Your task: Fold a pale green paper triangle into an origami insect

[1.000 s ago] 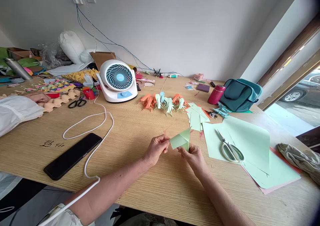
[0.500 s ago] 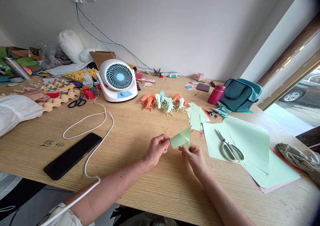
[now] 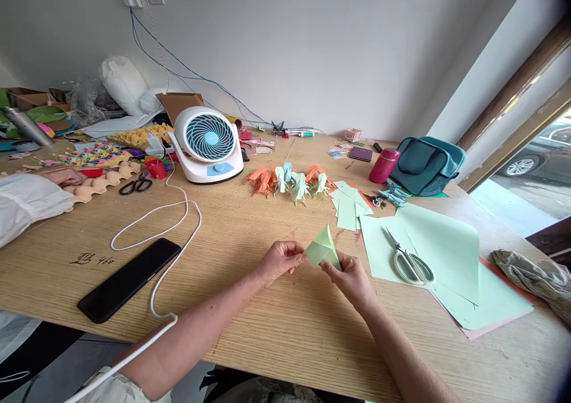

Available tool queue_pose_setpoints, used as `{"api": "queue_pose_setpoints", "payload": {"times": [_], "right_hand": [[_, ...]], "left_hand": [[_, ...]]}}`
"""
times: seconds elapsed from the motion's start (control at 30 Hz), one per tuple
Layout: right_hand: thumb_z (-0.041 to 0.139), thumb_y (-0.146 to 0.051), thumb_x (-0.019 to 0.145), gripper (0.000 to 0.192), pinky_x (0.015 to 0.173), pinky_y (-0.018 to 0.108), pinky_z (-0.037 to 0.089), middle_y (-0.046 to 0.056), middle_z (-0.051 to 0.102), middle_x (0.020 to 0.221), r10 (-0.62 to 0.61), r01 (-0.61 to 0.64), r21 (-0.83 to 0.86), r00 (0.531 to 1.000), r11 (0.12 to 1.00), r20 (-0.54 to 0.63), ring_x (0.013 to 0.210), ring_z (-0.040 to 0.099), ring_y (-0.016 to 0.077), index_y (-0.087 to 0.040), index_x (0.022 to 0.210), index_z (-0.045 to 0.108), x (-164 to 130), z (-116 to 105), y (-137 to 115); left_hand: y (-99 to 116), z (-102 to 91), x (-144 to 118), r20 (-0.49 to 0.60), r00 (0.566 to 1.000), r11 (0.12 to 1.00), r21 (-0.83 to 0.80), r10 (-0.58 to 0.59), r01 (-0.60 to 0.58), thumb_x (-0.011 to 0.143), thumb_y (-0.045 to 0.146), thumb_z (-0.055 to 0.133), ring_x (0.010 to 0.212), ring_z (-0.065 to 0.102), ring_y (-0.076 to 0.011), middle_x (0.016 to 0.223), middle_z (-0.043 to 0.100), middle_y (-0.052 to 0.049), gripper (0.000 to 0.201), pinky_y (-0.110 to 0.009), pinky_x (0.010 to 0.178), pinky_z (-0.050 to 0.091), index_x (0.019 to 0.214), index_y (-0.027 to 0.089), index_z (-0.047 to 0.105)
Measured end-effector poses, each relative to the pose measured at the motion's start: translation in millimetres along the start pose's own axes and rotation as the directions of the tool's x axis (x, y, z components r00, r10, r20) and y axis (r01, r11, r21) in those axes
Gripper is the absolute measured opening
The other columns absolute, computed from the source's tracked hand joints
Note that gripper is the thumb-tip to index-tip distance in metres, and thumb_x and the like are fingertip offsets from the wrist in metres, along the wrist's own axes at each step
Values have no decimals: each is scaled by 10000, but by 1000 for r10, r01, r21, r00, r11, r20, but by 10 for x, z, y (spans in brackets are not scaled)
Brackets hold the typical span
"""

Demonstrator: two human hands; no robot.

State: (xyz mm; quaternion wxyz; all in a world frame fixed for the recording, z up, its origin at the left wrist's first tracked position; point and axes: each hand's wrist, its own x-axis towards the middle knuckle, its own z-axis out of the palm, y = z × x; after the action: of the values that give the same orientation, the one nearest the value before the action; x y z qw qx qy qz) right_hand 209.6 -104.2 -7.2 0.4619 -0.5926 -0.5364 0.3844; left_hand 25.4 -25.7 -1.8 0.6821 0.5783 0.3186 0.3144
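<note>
left hand pinches left corner of folded green paper; right hand grips its lower right edge, fingertips partly hidden behind paper. paper: matte, triangular, creased, held just above wood-grain tabletop, centre near. scissors on flat green sheets to right. folded paper figures farther back, shapes hard to make out.

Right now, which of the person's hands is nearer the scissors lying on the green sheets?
Right. The right hand sits just left of the scissors; the left hand is farther left, beyond the folded green paper.
</note>
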Motion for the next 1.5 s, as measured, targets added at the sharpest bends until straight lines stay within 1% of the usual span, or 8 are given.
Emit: {"api": "queue_pose_setpoints", "payload": {"times": [0.3, 0.43, 0.53, 0.63, 0.83, 1.03, 1.33, 1.5], "right_hand": [[659, -520, 777, 402, 445, 232, 201, -61, 362, 520, 11, -8, -31, 996, 999, 89, 491, 276, 79, -184, 612, 513, -6, 25, -59], [619, -493, 854, 338, 502, 236, 339, -6, 570, 619, -35, 56, -112, 982, 992, 183, 563, 471, 123, -168, 765, 640, -7, -129, -49], [568, -444, 915, 303, 634, 286, 478, 62, 689, 818, -150, 134, -206, 986, 969, -68, 707, 612, 180, -172, 985, 681, -67, -260, -66], [516, -329, 963, 212, 705, 313, 509, 81, 684, 901, -384, 286, -394, 902, 874, -196, 767, 629, 188, -191, 991, 674, -209, -280, -80], [441, -116, 980, 341, 822, 380, 526, 115, 672, 1122, -564, 571, -553, 799, 606, 208, 955, 632, 217, -218, 1265, 598, -565, -101, -28], [476, -66, 946, 274, 800, 390, 536, 139, 667, 1215, -560, 623, -666, 749, 411, 355, 970, 642, 233, -152, 1132, 657, -660, -36, 35], [446, -106, 975, 304, 816, 393, 532, 139, 656, 1274, -488, 617, -680, 769, 397, 413, 972, 636, 248, -128, 1208, 639, -638, -5, 78], [410, -103, 973, 371, 839, 401, 535, 170, 628, 1321, -475, 632, -675, 760, 381, 444, 1057, 631, 269, -98, 1295, 595, -651, -15, 125]], "left_hand": [[-15, -2, -18, 39, 996, 991, 105, -83, 79, 602, 540, 827, 466, 346, -46, 518, 427, 69, 467, -198, 439, 284, 631, 128, 607], [-25, -29, -4, -51, 992, 990, 75, -117, 121, 552, 547, 844, 488, 328, -46, 541, 429, 64, 491, -195, 446, 276, 614, 130, 591], [0, -62, 6, -101, 980, 982, 69, -171, 178, 498, 558, 858, 492, 308, -43, 570, 469, 52, 512, -193, 440, 233, 635, 127, 618], [24, -79, -3, -114, 966, 963, 106, -234, 246, 466, 573, 861, 481, 253, -39, 534, 421, 67, 531, -198, 438, 160, 611, 134, 600], [-60, -76, -36, -55, 971, 912, 335, -232, 237, 588, 550, 796, 487, 267, -62, 508, 375, 68, 461, -222, 479, 162, 564, 147, 574], [-196, -130, -19, -25, 977, 852, 484, -214, 199, 652, 465, 742, 517, 371, -105, 527, 490, 29, 343, -230, 509, 203, 584, 145, 639], [-19, -82, -135, -51, 999, 523, 851, 0, 43, 746, 419, 725, 562, 477, -142, 592, 560, 9, 350, -258, 540, 281, 557, 182, 550], [52, -59, -337, 192, 936, 221, 939, 297, -262, 950, 314, 541, 982, 618, -225, 1074, 661, -84, 201, -333, 848, 458, 1065, 181, 637]]}}
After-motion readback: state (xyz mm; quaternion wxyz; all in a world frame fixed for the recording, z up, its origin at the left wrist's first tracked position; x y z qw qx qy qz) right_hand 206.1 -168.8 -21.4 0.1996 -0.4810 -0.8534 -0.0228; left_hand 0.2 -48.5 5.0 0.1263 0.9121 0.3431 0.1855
